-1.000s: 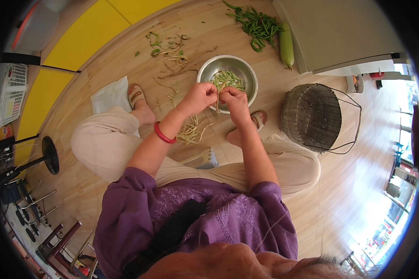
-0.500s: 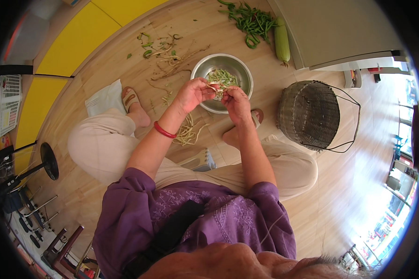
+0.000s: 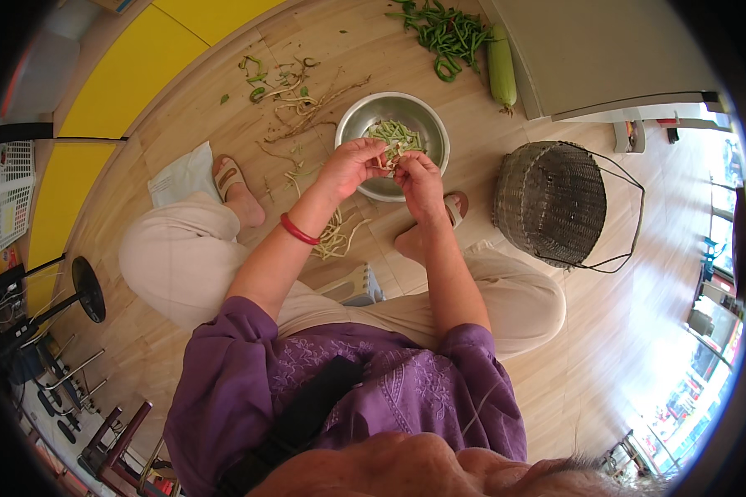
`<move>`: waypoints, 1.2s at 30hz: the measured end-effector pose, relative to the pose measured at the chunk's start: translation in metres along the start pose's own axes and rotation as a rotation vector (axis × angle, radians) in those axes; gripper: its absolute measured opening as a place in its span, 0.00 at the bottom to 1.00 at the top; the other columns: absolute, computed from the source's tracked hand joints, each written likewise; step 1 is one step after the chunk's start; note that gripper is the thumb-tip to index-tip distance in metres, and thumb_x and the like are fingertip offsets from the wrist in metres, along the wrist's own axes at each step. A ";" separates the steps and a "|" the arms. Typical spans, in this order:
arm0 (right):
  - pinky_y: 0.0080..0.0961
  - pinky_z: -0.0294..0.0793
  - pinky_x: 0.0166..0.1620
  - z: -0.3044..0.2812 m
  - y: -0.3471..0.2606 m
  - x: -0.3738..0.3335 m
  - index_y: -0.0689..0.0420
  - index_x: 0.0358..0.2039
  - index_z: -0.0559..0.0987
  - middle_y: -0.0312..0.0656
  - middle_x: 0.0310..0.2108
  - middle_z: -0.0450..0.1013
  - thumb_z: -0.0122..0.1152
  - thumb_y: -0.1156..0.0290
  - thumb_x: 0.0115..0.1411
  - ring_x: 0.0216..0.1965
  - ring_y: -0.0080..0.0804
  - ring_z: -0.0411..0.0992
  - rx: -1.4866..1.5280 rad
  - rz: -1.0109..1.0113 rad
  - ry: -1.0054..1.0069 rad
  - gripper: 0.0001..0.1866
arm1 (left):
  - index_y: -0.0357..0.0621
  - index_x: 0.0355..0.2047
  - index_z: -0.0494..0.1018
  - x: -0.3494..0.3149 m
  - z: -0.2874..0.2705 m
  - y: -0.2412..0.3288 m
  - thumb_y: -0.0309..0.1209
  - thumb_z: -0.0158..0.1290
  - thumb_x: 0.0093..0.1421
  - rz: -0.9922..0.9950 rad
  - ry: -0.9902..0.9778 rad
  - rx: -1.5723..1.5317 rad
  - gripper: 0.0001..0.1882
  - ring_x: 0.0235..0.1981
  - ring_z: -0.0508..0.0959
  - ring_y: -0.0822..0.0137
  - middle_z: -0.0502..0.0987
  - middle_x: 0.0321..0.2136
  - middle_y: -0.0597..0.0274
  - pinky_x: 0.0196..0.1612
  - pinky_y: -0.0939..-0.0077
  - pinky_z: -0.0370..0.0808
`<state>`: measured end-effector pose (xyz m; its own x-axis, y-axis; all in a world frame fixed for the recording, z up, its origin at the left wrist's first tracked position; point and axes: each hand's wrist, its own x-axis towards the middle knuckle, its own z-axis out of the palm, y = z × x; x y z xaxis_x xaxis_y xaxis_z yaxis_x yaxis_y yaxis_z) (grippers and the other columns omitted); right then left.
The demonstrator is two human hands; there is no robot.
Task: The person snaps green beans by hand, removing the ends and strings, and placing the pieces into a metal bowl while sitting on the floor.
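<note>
Both of my hands are raised over the near side of a round steel bowl (image 3: 433,124), which holds short snapped pieces of pale green bean (image 3: 396,132). My left hand (image 3: 352,168), with a red bangle on the wrist, is closed in a pinch on a pale long bean. Close beside it, my right hand (image 3: 421,184) pinches the same bean with thumb and fingers; its fingertips partly hide the bean. Between my legs and the bowl lies a loose bunch of whole long beans (image 3: 333,240) on the floor.
Stems and bean scraps (image 3: 294,99) lie beyond the bowl to the left. Farther right are a heap of green chili peppers (image 3: 448,37) and a long pale green gourd (image 3: 501,70) beside a cabinet. A dark woven basket (image 3: 547,203) with a wire handle lies on its side at right.
My hands have drawn closer together, and less of the pale bean shows between them. The whole view has shifted very slightly.
</note>
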<state>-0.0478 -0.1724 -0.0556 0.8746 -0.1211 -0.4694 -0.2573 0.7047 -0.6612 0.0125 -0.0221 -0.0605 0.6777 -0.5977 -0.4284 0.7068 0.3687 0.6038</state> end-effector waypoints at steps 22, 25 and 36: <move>0.17 0.66 0.28 -0.007 -0.004 0.002 0.59 0.28 0.71 0.36 0.25 0.69 0.48 0.79 0.53 0.23 0.22 0.65 0.047 -0.005 0.054 0.03 | 0.32 0.43 0.67 0.005 0.001 0.006 0.17 0.42 0.55 0.003 0.058 0.023 0.14 0.36 0.75 0.66 0.74 0.33 0.53 0.39 0.76 0.75; 0.19 0.65 0.27 -0.016 -0.002 0.007 0.61 0.29 0.71 0.38 0.24 0.69 0.49 0.80 0.50 0.23 0.23 0.65 0.170 -0.030 0.076 0.05 | 0.32 0.42 0.68 0.004 0.003 0.010 0.17 0.42 0.55 -0.008 0.025 -0.014 0.13 0.37 0.75 0.64 0.74 0.35 0.51 0.40 0.75 0.75; 0.16 0.63 0.26 -0.009 -0.002 0.004 0.60 0.29 0.73 0.36 0.23 0.69 0.51 0.78 0.51 0.22 0.19 0.64 -0.002 -0.057 0.074 0.04 | 0.39 0.38 0.70 0.005 0.006 0.013 0.31 0.48 0.57 -0.128 -0.041 0.001 0.10 0.35 0.75 0.67 0.75 0.32 0.57 0.37 0.74 0.73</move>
<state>-0.0479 -0.1801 -0.0613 0.8551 -0.2128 -0.4727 -0.2084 0.6937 -0.6894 0.0238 -0.0242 -0.0503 0.5732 -0.6682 -0.4743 0.7866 0.2867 0.5468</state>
